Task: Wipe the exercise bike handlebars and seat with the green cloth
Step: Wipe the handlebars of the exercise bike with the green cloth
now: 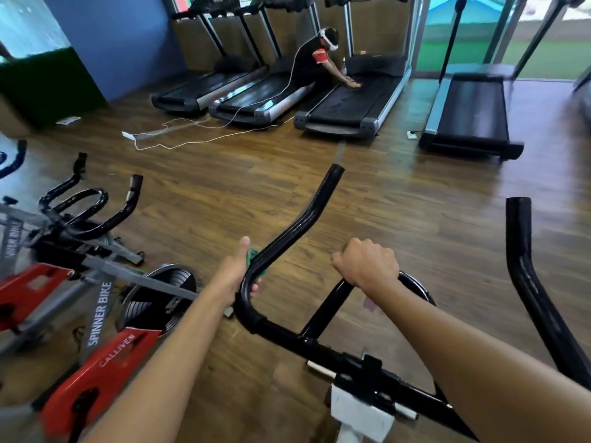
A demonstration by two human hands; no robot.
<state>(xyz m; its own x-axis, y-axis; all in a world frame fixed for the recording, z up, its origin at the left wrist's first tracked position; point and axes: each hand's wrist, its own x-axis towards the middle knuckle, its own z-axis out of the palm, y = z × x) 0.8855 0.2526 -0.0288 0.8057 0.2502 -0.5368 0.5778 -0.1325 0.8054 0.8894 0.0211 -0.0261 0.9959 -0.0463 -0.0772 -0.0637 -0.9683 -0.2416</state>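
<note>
left hand pinches green cloth on handlebars — right hand grips centre loop; thin cloth contact risks slipping off.

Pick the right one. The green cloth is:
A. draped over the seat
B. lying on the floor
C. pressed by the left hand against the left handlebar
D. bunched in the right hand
C: the green cloth peeks out between the left hand and the left handlebar; the right hand grips the centre loop bare.
</note>
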